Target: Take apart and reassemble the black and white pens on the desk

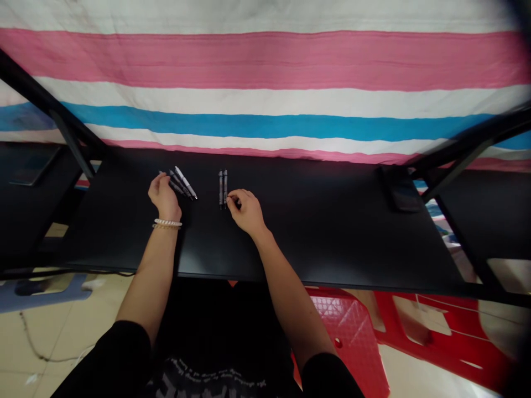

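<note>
My left hand (165,197), with beaded bracelets at the wrist, is closed at the left side of a small group of pens. Its curled fingers are at a dark pen (177,188), which they partly cover. Beside that one lie another dark pen (181,183) and a white pen (186,183), all slanting. To the right, two grey-and-black pens (220,189) lie side by side, pointing away from me. My right hand (246,210) is bent into a pinch, thumb and forefinger at the lower part of the right-hand pen (225,187) of this pair.
Everything lies on a black table (323,226). A dark phone-like object (399,188) rests near its right end. Black metal bars (68,135) slant up at both sides, and a striped cloth (265,61) hangs behind. A red plastic stool (346,331) stands below the front edge.
</note>
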A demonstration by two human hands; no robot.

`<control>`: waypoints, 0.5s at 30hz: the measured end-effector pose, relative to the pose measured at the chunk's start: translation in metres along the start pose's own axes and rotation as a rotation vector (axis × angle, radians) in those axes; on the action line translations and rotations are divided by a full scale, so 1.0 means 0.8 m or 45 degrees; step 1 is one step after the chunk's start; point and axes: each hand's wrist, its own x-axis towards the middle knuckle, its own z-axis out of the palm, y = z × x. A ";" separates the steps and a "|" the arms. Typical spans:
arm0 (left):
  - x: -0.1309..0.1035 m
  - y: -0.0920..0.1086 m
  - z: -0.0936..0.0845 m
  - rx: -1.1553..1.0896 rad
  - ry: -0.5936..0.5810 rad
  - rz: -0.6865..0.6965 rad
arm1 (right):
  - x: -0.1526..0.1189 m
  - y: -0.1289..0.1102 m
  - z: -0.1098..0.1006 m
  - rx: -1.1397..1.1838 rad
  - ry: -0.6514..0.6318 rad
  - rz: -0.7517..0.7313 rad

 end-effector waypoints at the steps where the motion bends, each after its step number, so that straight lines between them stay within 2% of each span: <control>1: -0.003 -0.001 0.003 0.030 0.148 0.094 | 0.000 0.000 0.000 0.003 -0.021 0.003; 3: -0.009 -0.003 0.010 0.078 0.234 0.204 | 0.000 -0.001 -0.001 -0.001 -0.064 -0.002; 6: -0.015 -0.004 0.016 0.117 0.180 0.258 | -0.001 -0.002 -0.001 -0.025 -0.091 -0.016; 15: -0.014 -0.004 0.019 0.008 0.308 0.206 | -0.002 -0.005 0.005 -0.181 -0.044 0.021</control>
